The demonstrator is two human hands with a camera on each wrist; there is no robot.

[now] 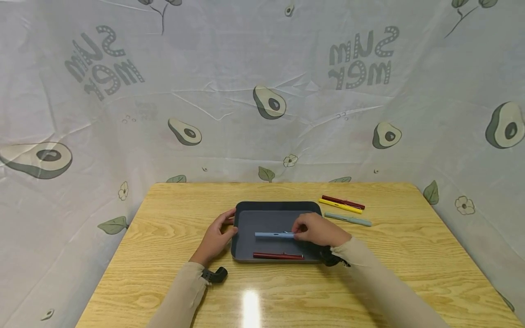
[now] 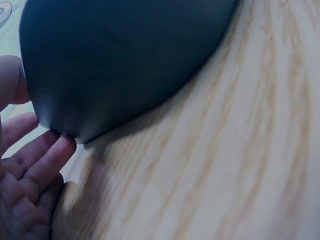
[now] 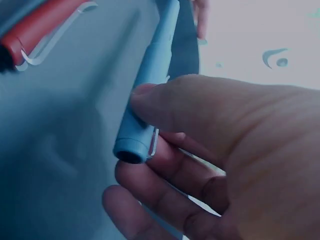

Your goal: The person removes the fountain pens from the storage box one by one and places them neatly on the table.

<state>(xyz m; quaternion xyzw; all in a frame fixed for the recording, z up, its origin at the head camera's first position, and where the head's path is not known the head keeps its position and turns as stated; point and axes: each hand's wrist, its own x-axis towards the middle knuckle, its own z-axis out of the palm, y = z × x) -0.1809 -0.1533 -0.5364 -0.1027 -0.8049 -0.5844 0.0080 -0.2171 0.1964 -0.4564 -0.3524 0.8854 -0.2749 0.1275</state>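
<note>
A light blue pen (image 1: pixel 266 235) with a metal clip is pinched at its capped end between the thumb and fingers of my right hand (image 1: pixel 319 230). It lies lengthwise over the dark grey tray (image 1: pixel 262 218); the right wrist view shows the pen's round cap end (image 3: pixel 131 150) below the thumb. A dark red pen (image 1: pixel 278 256) rests inside along the tray's near side. At the tray's left side, my left hand (image 1: pixel 217 237) holds its edge, thumb at the rim, with fingertips (image 2: pixel 65 142) against the outer wall.
Right of the tray, on the wooden table (image 1: pixel 369 282), lie another dark red pen (image 1: pixel 344 202), a yellow pen (image 1: pixel 340 206) and a grey-green pen (image 1: pixel 347 219). A printed cloth (image 1: pixel 229 100) hangs behind the table and along its sides.
</note>
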